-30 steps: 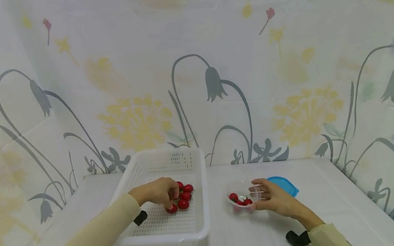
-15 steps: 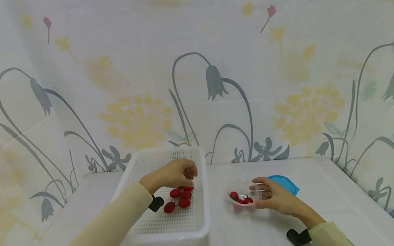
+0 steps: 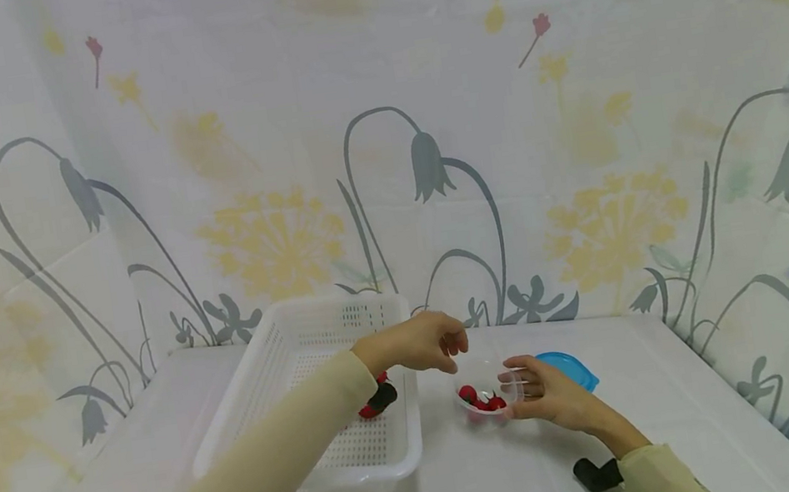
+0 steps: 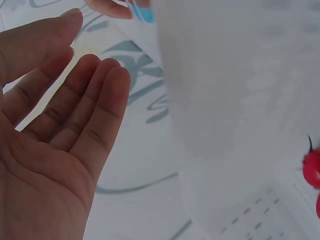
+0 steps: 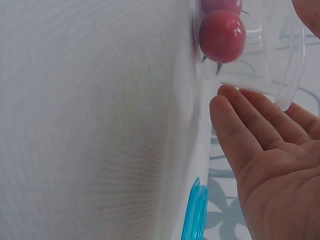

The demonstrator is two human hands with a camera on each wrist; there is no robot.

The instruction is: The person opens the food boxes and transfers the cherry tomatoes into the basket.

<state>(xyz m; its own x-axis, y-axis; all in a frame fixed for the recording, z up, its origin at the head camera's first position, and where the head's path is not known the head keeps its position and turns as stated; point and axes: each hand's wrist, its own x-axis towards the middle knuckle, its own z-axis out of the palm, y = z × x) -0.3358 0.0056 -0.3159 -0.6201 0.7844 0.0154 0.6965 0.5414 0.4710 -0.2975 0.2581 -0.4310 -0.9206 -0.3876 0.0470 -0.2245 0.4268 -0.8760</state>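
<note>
My left hand [image 3: 419, 344] is above the gap between the white basket [image 3: 359, 476] and a clear plastic container [image 3: 474, 371]. Its fingers are loosely bent, and the left wrist view shows the palm and fingers [image 4: 92, 115] with nothing in them. My right hand [image 3: 554, 396] holds the container from the right, thumb on the near side and fingers on the far side. Several cherry tomatoes [image 3: 467, 394] lie in the container. More cherry tomatoes [image 4: 312, 168] are in the basket; in the head view my left forearm mostly hides them.
A blue lid [image 3: 568, 370] lies on the white table behind my right hand. A flower-patterned cloth [image 3: 391, 221] hangs behind the table. The basket's raised wall [image 4: 210, 75] stands beside my left hand in its wrist view.
My left hand has risen from the tomatoes in the basket and moved right, past the basket's rim toward the container. My right hand and the container have stayed in place.
</note>
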